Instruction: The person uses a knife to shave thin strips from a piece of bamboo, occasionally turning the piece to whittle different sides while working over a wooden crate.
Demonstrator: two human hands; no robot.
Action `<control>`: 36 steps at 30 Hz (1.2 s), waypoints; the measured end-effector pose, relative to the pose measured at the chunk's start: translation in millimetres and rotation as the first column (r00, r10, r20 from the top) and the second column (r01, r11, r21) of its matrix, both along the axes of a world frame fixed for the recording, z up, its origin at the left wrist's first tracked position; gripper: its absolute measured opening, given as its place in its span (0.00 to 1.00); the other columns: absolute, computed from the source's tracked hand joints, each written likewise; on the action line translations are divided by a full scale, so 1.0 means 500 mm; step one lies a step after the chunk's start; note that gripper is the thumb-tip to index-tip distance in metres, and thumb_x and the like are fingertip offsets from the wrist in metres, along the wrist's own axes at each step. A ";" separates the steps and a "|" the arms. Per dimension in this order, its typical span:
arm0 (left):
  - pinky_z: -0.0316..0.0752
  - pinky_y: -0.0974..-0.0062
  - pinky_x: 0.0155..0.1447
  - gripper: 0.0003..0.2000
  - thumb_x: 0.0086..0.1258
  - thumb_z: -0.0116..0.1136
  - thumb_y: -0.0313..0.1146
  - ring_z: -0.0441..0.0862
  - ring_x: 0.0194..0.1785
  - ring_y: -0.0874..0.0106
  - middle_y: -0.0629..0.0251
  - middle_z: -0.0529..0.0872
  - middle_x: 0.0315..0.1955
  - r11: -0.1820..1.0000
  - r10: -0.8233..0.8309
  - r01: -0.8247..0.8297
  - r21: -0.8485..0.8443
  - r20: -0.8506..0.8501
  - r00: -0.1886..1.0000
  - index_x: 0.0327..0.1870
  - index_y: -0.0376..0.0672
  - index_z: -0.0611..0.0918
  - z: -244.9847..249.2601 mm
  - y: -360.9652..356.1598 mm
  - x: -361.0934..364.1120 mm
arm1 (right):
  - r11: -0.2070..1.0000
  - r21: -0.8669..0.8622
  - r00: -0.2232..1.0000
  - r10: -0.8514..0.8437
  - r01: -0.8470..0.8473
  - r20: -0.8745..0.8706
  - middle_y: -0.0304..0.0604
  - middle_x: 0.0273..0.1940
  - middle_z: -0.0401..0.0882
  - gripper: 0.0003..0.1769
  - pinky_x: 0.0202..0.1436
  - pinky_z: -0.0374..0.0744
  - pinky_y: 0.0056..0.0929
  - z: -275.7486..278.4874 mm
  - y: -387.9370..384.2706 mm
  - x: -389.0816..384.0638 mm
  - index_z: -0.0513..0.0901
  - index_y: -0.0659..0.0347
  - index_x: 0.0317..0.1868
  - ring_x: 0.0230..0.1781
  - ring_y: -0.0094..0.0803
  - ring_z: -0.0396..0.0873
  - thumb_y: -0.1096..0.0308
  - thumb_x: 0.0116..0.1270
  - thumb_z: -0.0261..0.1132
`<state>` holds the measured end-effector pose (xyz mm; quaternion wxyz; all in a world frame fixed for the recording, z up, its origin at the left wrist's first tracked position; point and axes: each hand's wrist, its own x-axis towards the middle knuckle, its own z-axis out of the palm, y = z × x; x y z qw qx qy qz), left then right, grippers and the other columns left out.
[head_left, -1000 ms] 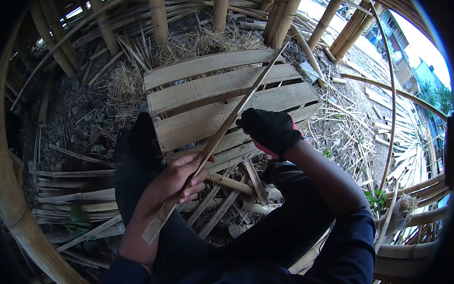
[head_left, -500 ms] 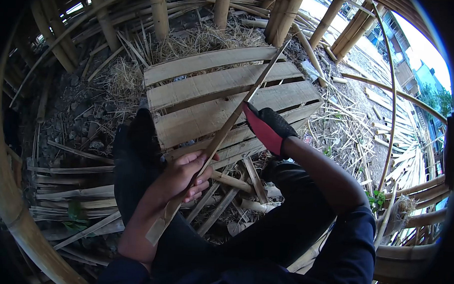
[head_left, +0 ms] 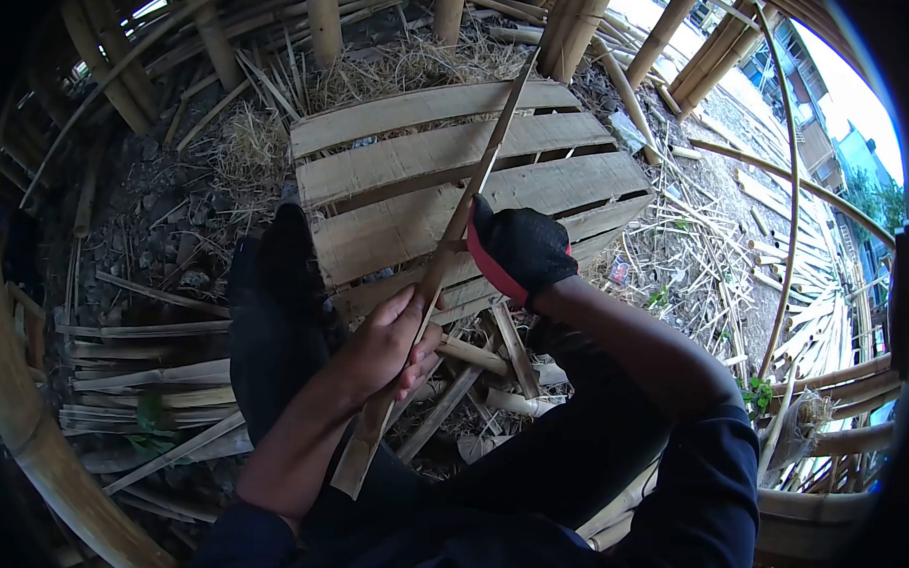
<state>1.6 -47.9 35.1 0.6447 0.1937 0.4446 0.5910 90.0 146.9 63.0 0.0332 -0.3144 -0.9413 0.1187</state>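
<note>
Closely spaced hands (head_left: 387,342) (head_left: 516,251) on bamboo strip (head_left: 499,137)

One head cam, fwd/down, close above bamboo strip (head_left: 489,160)

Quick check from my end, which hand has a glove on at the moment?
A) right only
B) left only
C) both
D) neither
A: the right hand wears a black glove with a red cuff and is closed against the bamboo strip, while the left hand is bare and grips the same strip lower down.
</note>
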 end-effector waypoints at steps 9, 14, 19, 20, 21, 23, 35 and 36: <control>0.64 0.86 0.13 0.12 0.87 0.32 0.41 0.62 0.12 0.86 0.75 0.63 0.18 1.000 -0.021 0.020 -0.016 -0.022 1.000 0.55 0.45 0.67 0.015 -0.004 0.024 | 0.982 0.117 0.987 -0.136 0.146 -0.090 0.59 0.26 0.83 0.42 0.45 0.81 0.52 -0.003 0.081 -0.020 0.87 0.62 0.27 0.33 0.59 0.84 0.41 0.80 0.36; 0.64 0.86 0.13 0.12 0.87 0.32 0.41 0.62 0.12 0.86 0.75 0.63 0.18 0.998 -0.055 0.054 -0.021 -0.064 0.996 0.55 0.45 0.67 0.029 -0.016 0.022 | 0.991 0.031 0.992 -0.127 0.127 0.017 0.56 0.33 0.86 0.34 0.44 0.80 0.54 0.029 0.042 -0.002 0.86 0.62 0.40 0.35 0.58 0.85 0.47 0.81 0.37; 0.64 0.87 0.13 0.11 0.87 0.33 0.41 0.61 0.12 0.87 0.76 0.62 0.18 0.999 -0.047 0.048 -0.021 0.043 0.998 0.55 0.46 0.68 0.040 -0.021 0.020 | 0.989 0.061 0.990 -0.134 0.132 0.033 0.56 0.32 0.86 0.32 0.45 0.80 0.55 0.022 0.079 -0.014 0.85 0.60 0.43 0.37 0.57 0.85 0.48 0.81 0.38; 0.63 0.87 0.13 0.11 0.87 0.33 0.41 0.61 0.12 0.87 0.76 0.62 0.18 0.999 -0.034 0.035 -0.017 0.049 0.998 0.54 0.46 0.68 0.039 -0.016 0.021 | 0.985 0.092 0.989 -0.145 0.143 0.022 0.56 0.32 0.86 0.31 0.44 0.80 0.55 0.016 0.084 -0.018 0.85 0.60 0.43 0.37 0.57 0.85 0.48 0.80 0.38; 0.63 0.88 0.13 0.12 0.87 0.33 0.41 0.61 0.12 0.87 0.77 0.62 0.18 0.999 -0.048 0.049 -0.011 0.056 0.997 0.54 0.46 0.68 0.042 -0.018 0.022 | 0.981 0.122 0.988 -0.156 0.154 0.010 0.56 0.32 0.86 0.31 0.44 0.80 0.55 0.014 0.089 -0.022 0.85 0.59 0.44 0.37 0.57 0.85 0.48 0.80 0.39; 0.63 0.88 0.14 0.12 0.87 0.34 0.42 0.61 0.12 0.87 0.77 0.62 0.18 0.996 -0.086 0.086 -0.002 0.069 0.994 0.54 0.46 0.68 0.058 -0.026 0.024 | 0.957 0.229 0.983 -0.169 0.181 -0.071 0.57 0.34 0.86 0.30 0.45 0.80 0.55 0.016 0.140 -0.019 0.83 0.60 0.44 0.37 0.58 0.85 0.48 0.80 0.38; 0.67 0.85 0.14 0.14 0.87 0.31 0.40 0.66 0.13 0.85 0.74 0.67 0.19 0.972 -0.216 0.220 0.080 -0.056 0.975 0.56 0.41 0.68 0.050 -0.028 0.020 | 0.899 0.062 0.896 -0.422 0.434 -0.141 0.61 0.46 0.85 0.37 0.59 0.75 0.49 0.035 0.308 0.078 0.85 0.63 0.47 0.53 0.58 0.82 0.40 0.79 0.39; 0.66 0.85 0.14 0.14 0.87 0.32 0.40 0.65 0.13 0.85 0.75 0.66 0.19 0.979 -0.186 0.191 0.076 -0.065 0.980 0.56 0.41 0.68 0.050 -0.025 0.023 | 0.925 0.005 0.923 -0.378 0.379 -0.073 0.62 0.45 0.85 0.38 0.59 0.75 0.49 0.059 0.253 0.070 0.86 0.64 0.46 0.52 0.58 0.83 0.39 0.79 0.38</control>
